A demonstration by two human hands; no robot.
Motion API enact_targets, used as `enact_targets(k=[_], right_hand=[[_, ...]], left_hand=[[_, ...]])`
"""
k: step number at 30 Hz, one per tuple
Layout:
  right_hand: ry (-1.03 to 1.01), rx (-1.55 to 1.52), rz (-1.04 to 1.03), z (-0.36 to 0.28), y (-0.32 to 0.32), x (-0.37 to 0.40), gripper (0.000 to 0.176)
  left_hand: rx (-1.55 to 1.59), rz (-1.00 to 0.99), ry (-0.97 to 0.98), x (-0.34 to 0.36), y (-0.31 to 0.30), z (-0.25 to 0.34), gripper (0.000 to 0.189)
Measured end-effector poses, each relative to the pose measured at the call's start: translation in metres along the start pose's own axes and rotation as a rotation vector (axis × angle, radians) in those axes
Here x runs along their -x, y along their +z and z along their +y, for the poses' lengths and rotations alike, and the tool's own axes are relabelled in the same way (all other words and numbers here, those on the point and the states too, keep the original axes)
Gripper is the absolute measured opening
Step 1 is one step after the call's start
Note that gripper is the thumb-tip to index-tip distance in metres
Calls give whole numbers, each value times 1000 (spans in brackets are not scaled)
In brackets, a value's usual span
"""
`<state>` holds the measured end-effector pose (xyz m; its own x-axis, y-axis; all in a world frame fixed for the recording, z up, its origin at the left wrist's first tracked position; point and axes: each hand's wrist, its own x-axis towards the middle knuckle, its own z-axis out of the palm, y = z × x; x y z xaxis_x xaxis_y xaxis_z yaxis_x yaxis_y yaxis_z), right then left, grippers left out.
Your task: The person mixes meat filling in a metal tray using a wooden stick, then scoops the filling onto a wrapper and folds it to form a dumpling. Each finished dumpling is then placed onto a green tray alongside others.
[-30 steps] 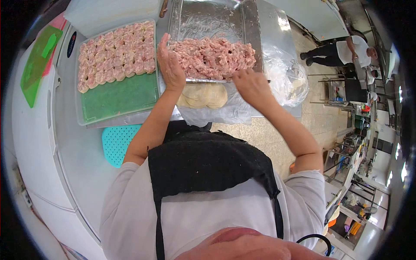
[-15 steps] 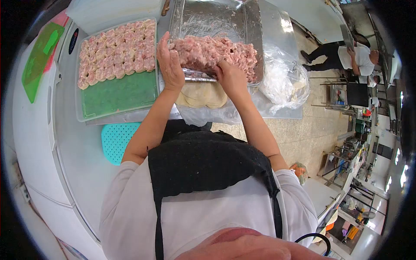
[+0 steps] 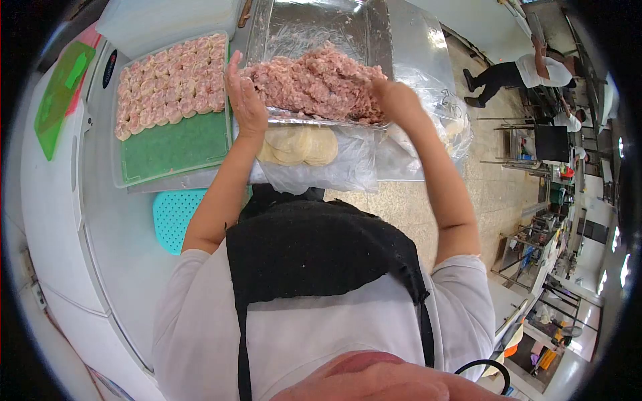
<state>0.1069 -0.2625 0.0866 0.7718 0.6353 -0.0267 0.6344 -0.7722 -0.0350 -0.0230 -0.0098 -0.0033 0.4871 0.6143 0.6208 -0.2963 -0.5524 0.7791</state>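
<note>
My left hand (image 3: 247,103) is upright at the left wall of the metal tray (image 3: 324,20), fingers stretched out and palm turned toward the meat. A mound of pinkish minced meat (image 3: 321,87) fills the near part of this tray. At the mound's right end, my right hand (image 3: 401,105) has its fingers curled against the meat; whatever they grip is hidden. Just below the tray, round dough wrappers (image 3: 301,146) lie overlapping on clear plastic (image 3: 348,160). Left of my left hand, rows of filled dumplings (image 3: 174,80) cover the far part of a green tray (image 3: 175,152).
A crumpled plastic bag (image 3: 445,117) rests right of the metal tray. Turquoise perforated plastic (image 3: 175,217) shows below the table edge. A green lid-like piece (image 3: 60,100) lies at far left. Another person (image 3: 528,70) stands across the tiled floor.
My right hand has moved right, from the near middle of the meat to its right end. My left hand stays raised by the tray's left side. The whole view has shifted slightly.
</note>
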Motion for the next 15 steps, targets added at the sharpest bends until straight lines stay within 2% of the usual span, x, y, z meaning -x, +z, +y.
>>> enact_targets(k=[1,2,4,6,8,9,11,15], right_hand=[[-11,150,-69,-2,-23,-1,19],[-124,306,-7,0,-43,-1,15],[-212,414,41,-22,-95,9,16],[-235,421,-1,-40,-95,9,17],[-325,409,-75,-61,-77,6,16],[-456,295,-37,-68,-53,4,16],[-519,212,43,-100,-18,0,12],[-502,186,67,-110,14,-48,14]], left_hand=[[32,17,3,0,1,-3,61],[63,37,5,0,0,-6,63],[69,44,-21,0,-2,1,63],[75,54,-47,0,-2,4,64],[116,67,-46,0,-2,2,63],[112,75,-48,0,-3,1,63],[93,54,1,1,-4,-1,60],[-10,22,32,-1,-5,-1,58]])
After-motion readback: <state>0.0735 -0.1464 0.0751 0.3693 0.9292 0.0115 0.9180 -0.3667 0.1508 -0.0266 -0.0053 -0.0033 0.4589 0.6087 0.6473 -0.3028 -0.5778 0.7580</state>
